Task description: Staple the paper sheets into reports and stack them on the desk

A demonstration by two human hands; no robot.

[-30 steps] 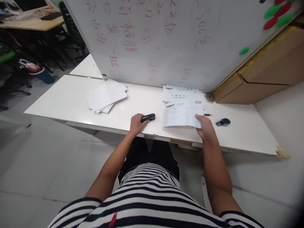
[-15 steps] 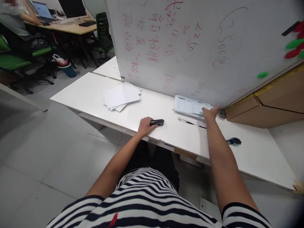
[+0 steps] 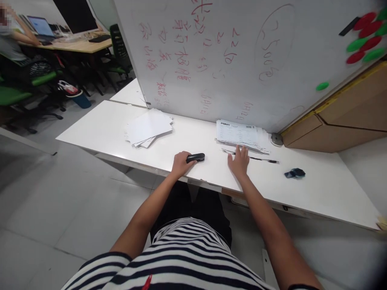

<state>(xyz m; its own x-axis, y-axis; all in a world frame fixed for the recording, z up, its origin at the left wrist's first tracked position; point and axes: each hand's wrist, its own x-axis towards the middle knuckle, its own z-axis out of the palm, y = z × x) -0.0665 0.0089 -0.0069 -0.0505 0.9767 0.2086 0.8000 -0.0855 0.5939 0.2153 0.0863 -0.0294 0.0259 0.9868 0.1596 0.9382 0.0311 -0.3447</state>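
A black stapler (image 3: 196, 157) is gripped at its left end by my left hand (image 3: 180, 164), close to the front edge of the white table (image 3: 208, 173). My right hand (image 3: 240, 162) has its fingers spread and holds nothing. It is just in front of a stack of printed paper sheets (image 3: 237, 133) lying against the whiteboard; whether the fingertips touch the lowest sheets I cannot tell. A thin dark, long object (image 3: 263, 160) passes behind the right fingers. Further left lies a loose pile of white paper (image 3: 149, 127).
The whiteboard (image 3: 187, 92) with red writing and magnets rises along the table's back. A dark blue crumpled item (image 3: 294, 173) lies at the right, near a grey round object (image 3: 276, 139) and cardboard boxes (image 3: 326, 129). A person sits at a desk (image 3: 81, 44) far left.
My right hand has left the right end of the printed stack and moved left and toward me, fingers spreading. My left hand keeps its hold on the stapler. The view has shifted slightly.
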